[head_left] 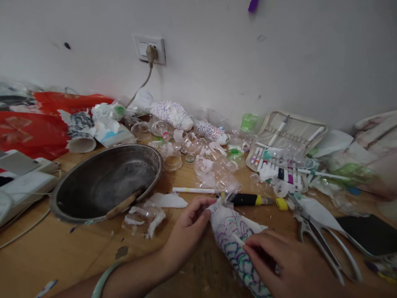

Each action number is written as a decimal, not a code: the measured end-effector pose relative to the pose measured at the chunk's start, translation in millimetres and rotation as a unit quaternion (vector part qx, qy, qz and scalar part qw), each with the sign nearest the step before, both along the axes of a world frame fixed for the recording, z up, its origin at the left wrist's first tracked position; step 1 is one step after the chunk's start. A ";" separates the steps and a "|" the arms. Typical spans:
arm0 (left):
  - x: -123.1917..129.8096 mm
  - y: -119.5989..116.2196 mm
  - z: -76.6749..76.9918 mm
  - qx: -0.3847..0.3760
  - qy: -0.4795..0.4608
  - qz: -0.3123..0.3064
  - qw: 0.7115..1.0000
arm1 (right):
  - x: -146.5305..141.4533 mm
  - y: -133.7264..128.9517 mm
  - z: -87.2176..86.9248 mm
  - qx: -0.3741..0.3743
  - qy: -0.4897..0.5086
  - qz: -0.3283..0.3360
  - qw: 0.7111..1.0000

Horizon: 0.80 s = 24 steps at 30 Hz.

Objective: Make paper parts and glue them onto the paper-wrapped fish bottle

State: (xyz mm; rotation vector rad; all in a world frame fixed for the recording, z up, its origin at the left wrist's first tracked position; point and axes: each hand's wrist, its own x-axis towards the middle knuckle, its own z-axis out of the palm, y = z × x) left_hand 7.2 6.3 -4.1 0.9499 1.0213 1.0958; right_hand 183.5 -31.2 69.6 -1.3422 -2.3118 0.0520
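Observation:
A white paper-covered fish shape (234,244) with purple, blue and green scale lines lies at the bottom centre. My left hand (194,223) pinches its narrow upper end between thumb and fingers. In my right hand (276,256) is a slim white marker, its tip (238,239) on the fish's drawn surface; the rest of the marker is hidden by the fingers. Just beyond the fish lie a black and yellow utility knife (245,200) and a white pen (194,190).
A metal basin (108,182) with a wooden-handled tool stands left. Scissors (322,240) and a black phone (369,234) lie right. Behind are cut plastic bottle pieces, two patterned fish (172,114), a marker case (294,124) and a red bag (34,132).

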 end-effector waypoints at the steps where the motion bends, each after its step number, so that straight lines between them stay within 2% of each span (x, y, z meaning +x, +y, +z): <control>1: 0.1 -0.1 0.5 -0.001 -0.002 0.000 1.000 | -1.0 0.6 0.7 0.010 0.000 0.000 1.000; 6: 0.3 -1.0 1.0 -0.007 -0.005 0.005 1.000 | -1.9 0.1 1.4 0.020 -0.020 0.001 1.000; 16: 0.9 0.9 -0.2 -0.013 -0.009 0.009 1.000 | 8.7 -5.1 -15.6 -0.067 -0.061 0.021 0.996; 19: 0.4 0.5 0.6 -0.017 -0.007 0.010 1.000 | 7.8 -5.6 -19.6 -0.070 -0.058 0.032 0.995; 24: 0.3 0.0 0.9 -0.016 -0.007 0.009 1.000 | 1.9 -9.3 -28.5 -0.040 -0.021 -0.030 0.999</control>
